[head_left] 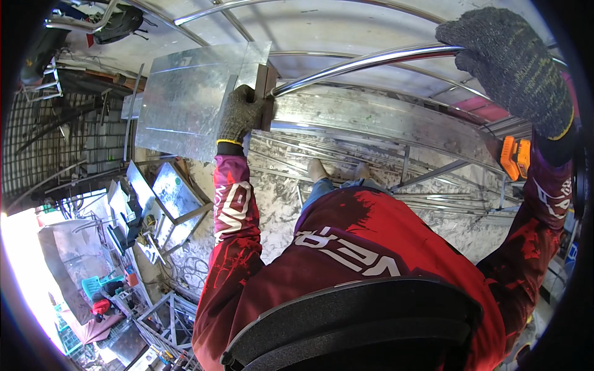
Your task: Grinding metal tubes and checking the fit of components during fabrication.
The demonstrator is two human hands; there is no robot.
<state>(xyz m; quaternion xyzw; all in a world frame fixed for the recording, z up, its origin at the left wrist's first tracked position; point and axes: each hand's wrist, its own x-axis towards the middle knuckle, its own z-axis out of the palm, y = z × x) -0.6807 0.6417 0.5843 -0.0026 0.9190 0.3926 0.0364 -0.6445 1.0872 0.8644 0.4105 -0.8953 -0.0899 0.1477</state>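
A grey knit work glove covers each of my hands. My right hand (510,74), raised at the upper right, is closed around one end of a long shiny metal tube (371,61). The tube slants down to the left, and its other end meets a brown rectangular block (267,93). My left hand (239,116) is closed at this block, thumb side toward it; its fingertips are partly hidden. Beside the left hand lies a large flat metal sheet (179,102), reaching past the block's far end. Whether the tube is fixed to the block I cannot tell.
A long metal beam (383,117) runs in front of me. Thin metal bars (334,154) lie below it, near my feet. An orange battery-like part (515,157) is by my right forearm. Metal frames (170,321) and sheet panels (176,188) stand at the left.
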